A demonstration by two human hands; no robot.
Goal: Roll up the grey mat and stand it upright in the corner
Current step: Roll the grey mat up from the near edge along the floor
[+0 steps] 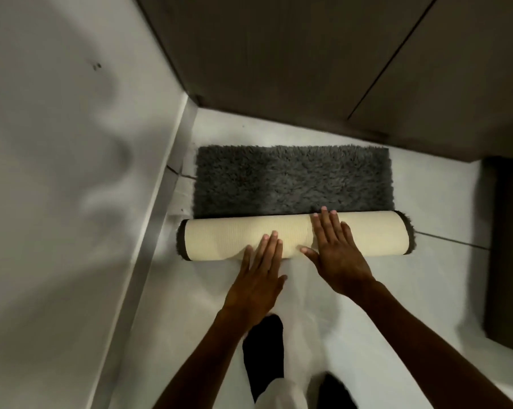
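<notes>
The grey shaggy mat (290,180) lies on the white floor, its near part wound into a roll (228,237) that shows a cream backing outward. The flat grey part stretches from the roll toward the far cabinets. My left hand (259,276) rests flat, fingers apart, on the near side of the roll just left of its middle. My right hand (338,249) lies flat over the top of the roll right of its middle, its fingertips reaching the grey pile. Neither hand grips anything.
A white wall (72,172) with a skirting board runs along the left and meets dark cabinet fronts (308,69) at the far corner (194,103). A dark object (509,246) stands on the floor at right. My feet in dark socks (264,349) are below the hands.
</notes>
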